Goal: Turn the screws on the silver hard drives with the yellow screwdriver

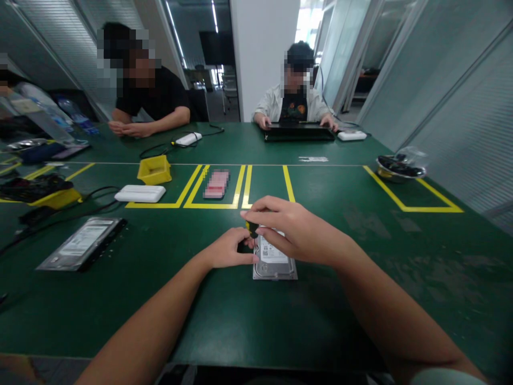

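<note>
A silver hard drive (276, 269) with a white label lies flat on the green table (240, 321), straight in front of me. My right hand (294, 227) is above it, with thumb and fingers closed on the yellow and black handle of a screwdriver (251, 229) held upright over the drive's left edge. The tool's tip is hidden. My left hand (230, 248) is at the drive's left side, its thumb touching the edge and its fingers curled near the foot of the tool. What those fingers hold, if anything, cannot be made out.
At the left lies another drive (76, 240) with small bits beside it. Beyond are a white power strip (140, 193), a yellow bin (154, 170) and a pink phone (217, 184). A bowl (401, 168) stands at the right. Two people sit across, one holding a black tray (298, 133).
</note>
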Demonstrator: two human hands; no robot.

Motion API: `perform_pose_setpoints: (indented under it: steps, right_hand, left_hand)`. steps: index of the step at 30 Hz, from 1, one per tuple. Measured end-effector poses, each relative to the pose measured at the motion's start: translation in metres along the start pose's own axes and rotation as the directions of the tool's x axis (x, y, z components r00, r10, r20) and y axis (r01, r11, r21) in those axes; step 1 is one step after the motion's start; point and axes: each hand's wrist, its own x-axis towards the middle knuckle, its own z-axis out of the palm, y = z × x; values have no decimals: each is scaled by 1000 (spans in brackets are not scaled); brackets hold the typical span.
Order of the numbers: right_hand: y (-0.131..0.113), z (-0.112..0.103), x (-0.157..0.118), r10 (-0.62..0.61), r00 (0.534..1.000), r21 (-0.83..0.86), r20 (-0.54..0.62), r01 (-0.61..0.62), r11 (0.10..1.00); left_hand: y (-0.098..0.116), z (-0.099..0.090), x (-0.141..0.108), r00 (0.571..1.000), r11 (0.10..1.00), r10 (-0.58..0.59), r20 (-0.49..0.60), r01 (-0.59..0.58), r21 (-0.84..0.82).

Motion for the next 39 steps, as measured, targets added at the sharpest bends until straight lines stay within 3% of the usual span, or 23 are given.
perform_pose_setpoints:
  steps: [4,11,21,26,33,39]
  right_hand:
    - [-1,-2,0,11,1000,-14,12,-11,1000]
    - [-2,-3,0,10,1000,-33,10,-10,999]
    - [4,5,1,-48,994,-45,-96,44,998]
    - [1,4,3,17,997,-78,-73,-23,997]
    - [2,5,0,-94,984,-9,-153,94,996]
    - [4,8,2,-85,984,-61,-155,77,995]
  left_hand:
    - [0,1,1,999,998,9,-31,-7,68]
    - [1,1,2,998,998,48,-28,-46,45]
    - [3,-1,2,1000,999,16,-2,-16,44]
    - [-2,1,2,1000,999,10,-26,-9,47]
    - [1,0,2,1000,1000,29,-11,-29,11]
    - [1,0,2,999,999,31,-19,-31,27]
